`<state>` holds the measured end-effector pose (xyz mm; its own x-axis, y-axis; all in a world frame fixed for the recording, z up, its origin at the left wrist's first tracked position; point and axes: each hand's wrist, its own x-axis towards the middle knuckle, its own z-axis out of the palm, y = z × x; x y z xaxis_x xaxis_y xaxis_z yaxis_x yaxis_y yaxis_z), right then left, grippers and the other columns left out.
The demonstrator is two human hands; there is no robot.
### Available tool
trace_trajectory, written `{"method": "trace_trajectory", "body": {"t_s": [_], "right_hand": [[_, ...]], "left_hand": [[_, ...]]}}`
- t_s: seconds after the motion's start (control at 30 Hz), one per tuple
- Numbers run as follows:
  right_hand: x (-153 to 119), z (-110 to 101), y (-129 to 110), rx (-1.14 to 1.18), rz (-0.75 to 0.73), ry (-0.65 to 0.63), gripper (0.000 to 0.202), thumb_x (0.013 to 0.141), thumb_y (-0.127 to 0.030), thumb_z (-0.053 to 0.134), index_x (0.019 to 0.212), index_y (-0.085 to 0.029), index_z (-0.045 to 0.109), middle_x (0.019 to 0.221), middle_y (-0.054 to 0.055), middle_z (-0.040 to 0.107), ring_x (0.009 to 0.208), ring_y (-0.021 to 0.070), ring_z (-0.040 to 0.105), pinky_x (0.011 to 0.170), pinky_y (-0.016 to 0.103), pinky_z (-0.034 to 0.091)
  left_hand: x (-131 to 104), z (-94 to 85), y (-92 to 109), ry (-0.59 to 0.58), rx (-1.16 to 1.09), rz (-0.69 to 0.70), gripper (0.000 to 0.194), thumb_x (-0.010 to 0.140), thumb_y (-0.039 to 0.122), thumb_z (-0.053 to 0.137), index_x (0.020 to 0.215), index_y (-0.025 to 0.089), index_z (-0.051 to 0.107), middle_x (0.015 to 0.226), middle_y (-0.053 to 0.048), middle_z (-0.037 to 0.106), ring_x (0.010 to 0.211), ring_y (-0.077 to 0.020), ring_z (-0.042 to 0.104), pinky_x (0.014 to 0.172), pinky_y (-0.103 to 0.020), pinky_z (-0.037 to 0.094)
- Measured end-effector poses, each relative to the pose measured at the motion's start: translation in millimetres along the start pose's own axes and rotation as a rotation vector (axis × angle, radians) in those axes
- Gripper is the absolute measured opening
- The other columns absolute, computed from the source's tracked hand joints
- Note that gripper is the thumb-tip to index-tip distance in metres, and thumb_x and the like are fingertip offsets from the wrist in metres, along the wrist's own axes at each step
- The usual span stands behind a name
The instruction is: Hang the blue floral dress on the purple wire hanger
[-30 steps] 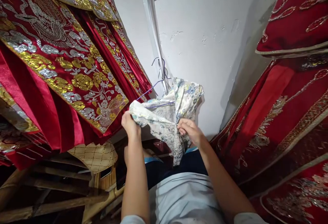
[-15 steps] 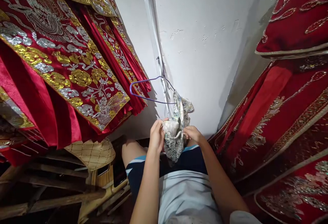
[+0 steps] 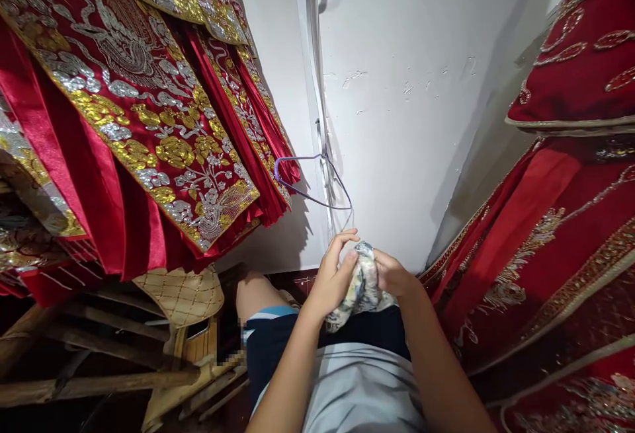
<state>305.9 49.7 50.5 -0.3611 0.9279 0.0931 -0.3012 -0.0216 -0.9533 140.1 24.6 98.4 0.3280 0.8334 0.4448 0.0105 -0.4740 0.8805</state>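
Observation:
A bunched patterned cloth [image 3: 364, 281], off-white with green, blue and yellow marks, is between my hands above my lap. My left hand [image 3: 336, 279] grips its left side, thumb pressed on the fabric and some fingers stretched along the far edge. My right hand [image 3: 395, 274] has its fingers closed on the upper right side; the fingertips are partly hidden by the fabric. What kind of garment or cloth it is cannot be made out. Just beyond my hands a bare purple wire hanger [image 3: 276, 168] hangs by a white strip [image 3: 313, 76] at the wall.
Red garments with gold and silver embroidery [image 3: 173, 149] hang at the left. More beaded red garments [image 3: 530, 221] hang close on the right. A bamboo chair [image 3: 163, 380] with a quilted tan piece [image 3: 181, 294] stands low at the left. The white wall [image 3: 387, 36] lies ahead.
The cloth has come off the hanger and down toward my lap, now more bunched. My hands have drawn closer together around it. The hanger has swung and is bare.

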Motion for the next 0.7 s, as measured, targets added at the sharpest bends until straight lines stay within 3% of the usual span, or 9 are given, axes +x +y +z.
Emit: {"method": "trace_trajectory", "body": {"t_s": [0.1, 0.2, 0.27, 0.33, 0.43, 0.53, 0.63, 0.7], "right_hand": [[3, 7, -29, 0.061, -0.009, 0.012, 0.036, 0.071, -0.057, 0.063, 0.069, -0.023, 0.055, 0.055, 0.002, 0.054, 0.06, 0.0227, 0.059, 0.055, 0.034, 0.048], [-1, 9, -68, 0.035, -0.064, -0.021, 0.054, 0.069, -0.074, 0.057, 0.067, -0.02, 0.056, 0.057, 0.005, 0.057, 0.062, 0.0248, 0.061, 0.055, 0.035, 0.049], [-8, 7, -93, 0.006, -0.151, -0.07, 0.06, 0.056, -0.079, 0.067, 0.065, -0.02, 0.056, 0.058, 0.005, 0.058, 0.06, 0.024, 0.062, 0.053, 0.034, 0.049], [-16, 4, -112, -0.047, -0.194, -0.12, 0.055, 0.045, -0.065, 0.082, 0.065, -0.02, 0.058, 0.059, 0.004, 0.06, 0.057, 0.0225, 0.061, 0.051, 0.032, 0.049], [-27, 4, -131, -0.12, -0.249, -0.01, 0.035, 0.049, -0.034, 0.089, 0.067, -0.019, 0.063, 0.061, 0.002, 0.061, 0.054, 0.0187, 0.06, 0.051, 0.03, 0.048], [-29, 10, -143, -0.112, -0.43, 0.182, 0.024, 0.054, -0.023, 0.085, 0.071, -0.02, 0.068, 0.062, 0.0, 0.061, 0.053, 0.0155, 0.058, 0.052, 0.028, 0.048], [-26, 18, -152, -0.152, -0.514, 0.082, 0.024, 0.053, -0.028, 0.085, 0.064, -0.021, 0.065, 0.059, 0.0, 0.059, 0.05, 0.0153, 0.055, 0.049, 0.029, 0.047], [-24, 21, -155, -0.255, -0.47, -0.073, 0.029, 0.054, -0.032, 0.085, 0.053, -0.02, 0.058, 0.053, -0.001, 0.054, 0.046, 0.0132, 0.049, 0.045, 0.029, 0.043]], "left_hand": [[-5, -16.4, -19, -0.265, 0.106, -0.092, 0.046, 0.098, 0.055, 0.038, 0.119, 0.022, 0.061, 0.113, -0.008, 0.068, 0.108, -0.0252, 0.06, 0.1, -0.036, 0.043], [-19, -31.5, -45, -0.524, 0.296, -0.163, 0.042, 0.091, 0.056, 0.051, 0.091, 0.018, 0.069, 0.083, -0.004, 0.068, 0.087, -0.0243, 0.061, 0.087, -0.033, 0.048], [-30, -43.3, -55, -0.601, 0.325, -0.179, 0.039, 0.088, 0.052, 0.057, 0.08, 0.016, 0.069, 0.078, -0.003, 0.066, 0.081, -0.0227, 0.061, 0.083, -0.031, 0.049], [-40, -57.8, -53, -0.599, 0.232, -0.176, 0.036, 0.087, 0.049, 0.06, 0.078, 0.016, 0.071, 0.088, -0.006, 0.069, 0.089, -0.0241, 0.063, 0.087, -0.033, 0.048], [-45, -79.6, -28, -0.531, 0.004, -0.191, 0.029, 0.082, 0.046, 0.067, 0.084, 0.018, 0.075, 0.117, -0.012, 0.067, 0.113, -0.0308, 0.06, 0.101, -0.04, 0.042], [-40, -88.2, 13, -0.561, -0.104, -0.175, 0.034, 0.084, 0.047, 0.065, 0.068, 0.018, 0.073, 0.137, -0.013, 0.057, 0.13, -0.0361, 0.049, 0.109, -0.045, 0.035], [-31, -76.7, 47, -0.505, 0.06, -0.032, 0.032, 0.089, 0.044, 0.06, 0.072, 0.02, 0.072, 0.148, -0.012, 0.046, 0.141, -0.0352, 0.036, 0.115, -0.045, 0.027], [-24, -62.1, 58, -0.421, 0.199, 0.052, 0.019, 0.087, 0.04, 0.065, 0.091, 0.022, 0.07, 0.14, -0.014, 0.049, 0.135, -0.0321, 0.041, 0.113, -0.044, 0.029]]}}
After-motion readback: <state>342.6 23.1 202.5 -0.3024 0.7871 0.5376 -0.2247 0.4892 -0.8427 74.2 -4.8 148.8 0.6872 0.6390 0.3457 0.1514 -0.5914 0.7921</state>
